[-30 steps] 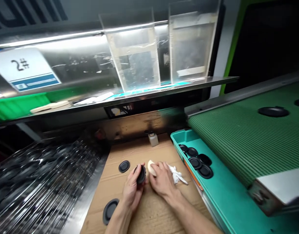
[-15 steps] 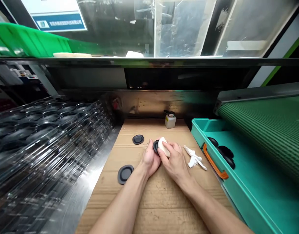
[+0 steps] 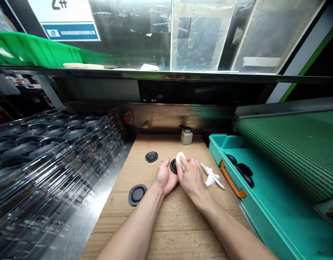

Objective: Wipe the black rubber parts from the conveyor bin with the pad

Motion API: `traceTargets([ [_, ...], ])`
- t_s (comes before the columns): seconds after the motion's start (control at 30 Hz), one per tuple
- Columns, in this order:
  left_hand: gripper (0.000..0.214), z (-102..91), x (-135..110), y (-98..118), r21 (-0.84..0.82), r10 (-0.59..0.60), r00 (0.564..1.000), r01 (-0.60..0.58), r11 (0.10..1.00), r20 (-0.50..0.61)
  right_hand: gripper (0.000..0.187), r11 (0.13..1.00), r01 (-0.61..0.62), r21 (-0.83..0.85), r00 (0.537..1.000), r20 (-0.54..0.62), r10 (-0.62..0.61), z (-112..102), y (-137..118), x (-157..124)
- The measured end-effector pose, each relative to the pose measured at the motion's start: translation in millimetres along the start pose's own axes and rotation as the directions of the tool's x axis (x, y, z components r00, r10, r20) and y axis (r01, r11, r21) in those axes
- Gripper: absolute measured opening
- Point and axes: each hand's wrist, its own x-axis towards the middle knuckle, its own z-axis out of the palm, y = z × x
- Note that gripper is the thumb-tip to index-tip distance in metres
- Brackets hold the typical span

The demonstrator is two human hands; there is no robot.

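Holding: the left hand [image 3: 166,177] lies palm up and cupped, fingers curled narrowly around the edge of a black rubber disc [image 3: 173,166].

Pressing: the right hand [image 3: 192,177] grips a white pad [image 3: 180,157], soft-looking but of a material too small to tell, against the face of that disc, the two hands touching.

Disc position: between both hands, just above the middle of the cardboard sheet [image 3: 166,231], tilted up off it.

On the cardboard: a small black disc [image 3: 151,156] and a larger black disc [image 3: 137,195] left of the hands; a crumpled white rag [image 3: 212,177] just right of them; a small lidded bottle [image 3: 186,137] at the far edge.

Right side: a teal tray [image 3: 217,144] with an orange handle [image 3: 231,179] holds dark discs [image 3: 244,175], beside a green ribbed conveyor belt [image 3: 288,151].

Left side: stacked transparent plastic trays [image 3: 47,151].

Beyond: a green bin [image 3: 28,50] on a steel shelf [image 3: 166,76].
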Motion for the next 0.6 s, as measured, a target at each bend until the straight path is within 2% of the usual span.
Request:
traceTargets([
  [0.1, 0.037, -2.8, 1.8, -0.9, 0.023, -0.011, 0.999, 0.012, 1.0, -0.051, 0.037, 0.995, 0.097, 0.028, 0.994, 0.037, -0.098, -0.3, -5.3, -3.7],
  [0.23, 0.037, -5.6, 1.3, 0.3, 0.031, -0.033, 0.999, 0.034, 0.999, -0.042, 0.033, 1.0, 0.009, 0.001, 1.0, 0.014, -0.009, -0.6, -9.6, -1.4],
  [0.37, 0.031, -5.5, 1.6, 0.8, 0.031, 0.0, 0.998, 0.001, 1.0, -0.062, 0.036, 0.994, 0.105, -0.018, 0.994, 0.031, -0.104, 1.7, -6.1, 0.8],
  [0.47, 0.028, -5.4, 2.4, 1.7, 0.047, 0.047, 0.997, -0.044, 0.998, -0.064, 0.035, 0.998, 0.043, -0.056, 0.999, 0.011, -0.042, 2.8, -2.1, 1.2],
  [0.6, 0.032, -5.8, 2.7, 4.2, 0.063, 0.044, 0.996, -0.038, 0.997, -0.082, 0.037, 0.995, 0.095, -0.042, 0.995, 0.037, -0.094, 2.2, -0.1, 0.2],
])
